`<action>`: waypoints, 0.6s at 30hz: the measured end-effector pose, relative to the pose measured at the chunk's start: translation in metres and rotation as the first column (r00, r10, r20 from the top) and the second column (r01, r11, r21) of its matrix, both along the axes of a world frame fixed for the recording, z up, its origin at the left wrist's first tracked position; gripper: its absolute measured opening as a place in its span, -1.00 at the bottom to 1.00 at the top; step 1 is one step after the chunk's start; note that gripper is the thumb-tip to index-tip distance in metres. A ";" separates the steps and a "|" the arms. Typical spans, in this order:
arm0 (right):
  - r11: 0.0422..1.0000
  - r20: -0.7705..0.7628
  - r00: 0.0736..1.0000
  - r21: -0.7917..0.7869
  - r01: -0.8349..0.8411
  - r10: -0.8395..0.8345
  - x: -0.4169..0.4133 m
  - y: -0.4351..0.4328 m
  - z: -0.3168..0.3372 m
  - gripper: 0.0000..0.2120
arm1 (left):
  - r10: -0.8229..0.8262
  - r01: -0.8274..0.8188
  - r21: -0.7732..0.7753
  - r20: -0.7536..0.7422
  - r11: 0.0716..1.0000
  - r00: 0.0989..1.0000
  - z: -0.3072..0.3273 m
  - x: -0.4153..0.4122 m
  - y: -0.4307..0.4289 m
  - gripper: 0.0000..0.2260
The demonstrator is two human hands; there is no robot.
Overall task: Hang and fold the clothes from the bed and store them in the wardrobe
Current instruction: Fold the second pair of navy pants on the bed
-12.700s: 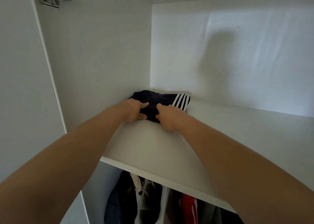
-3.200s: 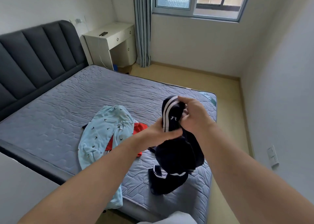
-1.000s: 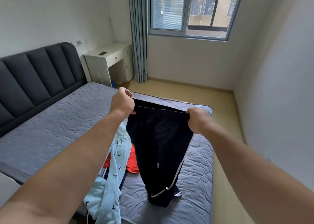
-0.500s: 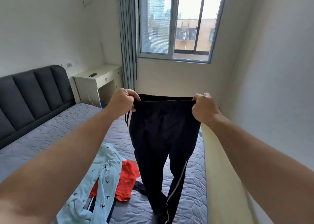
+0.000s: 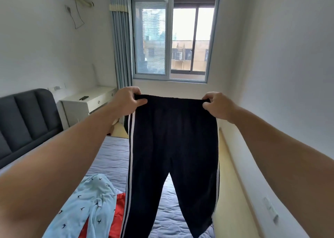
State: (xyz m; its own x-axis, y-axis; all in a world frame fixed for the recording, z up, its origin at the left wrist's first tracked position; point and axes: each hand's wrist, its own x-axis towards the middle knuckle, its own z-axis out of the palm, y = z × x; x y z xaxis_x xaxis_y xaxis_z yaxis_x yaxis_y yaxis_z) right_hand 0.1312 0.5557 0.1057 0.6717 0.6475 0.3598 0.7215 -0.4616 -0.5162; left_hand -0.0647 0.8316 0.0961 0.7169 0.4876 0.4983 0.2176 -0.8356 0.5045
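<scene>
Dark navy track trousers [image 5: 171, 147] with white side stripes hang full length in front of me, both legs dangling over the bed [image 5: 112, 158]. My left hand [image 5: 129, 100] grips the left end of the waistband and my right hand [image 5: 216, 105] grips the right end, stretching it flat at chest height. On the grey quilted bed at the lower left lie a light blue garment [image 5: 86, 207] with small dark bird prints and a red garment [image 5: 117, 218] partly under it. The wardrobe is out of view.
A dark padded headboard [image 5: 25, 122] stands at the left, a white bedside desk [image 5: 86, 104] beyond it. A curtain [image 5: 121, 48] and window [image 5: 171, 39] fill the far wall. A strip of yellow floor [image 5: 233, 183] runs between the bed and the right wall.
I have lifted the trousers higher and spread the waistband wider, so both legs now hang straight. My view has tilted up toward the window.
</scene>
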 end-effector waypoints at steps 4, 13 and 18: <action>0.994 -0.172 0.984 0.105 -0.036 0.054 0.003 -0.008 -0.005 -0.86 | -0.002 0.002 -0.019 -0.004 1.000 1.000 -0.008 0.004 0.004 -0.76; 0.961 -0.192 0.981 0.274 0.026 0.028 0.009 -0.010 -0.018 -0.82 | -0.002 0.015 -0.099 0.136 0.995 0.991 -0.012 0.007 -0.009 -0.87; 0.910 -0.271 0.960 0.412 0.051 0.069 0.007 -0.010 -0.026 -0.91 | -0.030 0.094 -0.284 0.222 0.954 0.974 -0.017 0.004 -0.009 -0.72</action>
State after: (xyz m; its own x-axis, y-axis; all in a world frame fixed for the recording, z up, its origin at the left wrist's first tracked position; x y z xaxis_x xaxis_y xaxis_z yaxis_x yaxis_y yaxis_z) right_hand 0.1385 0.5458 0.0795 0.7770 0.4875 0.3982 0.5273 -0.1587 -0.8347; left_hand -0.0611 0.8227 0.0796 0.6432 0.5918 0.4859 0.0305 -0.6539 0.7560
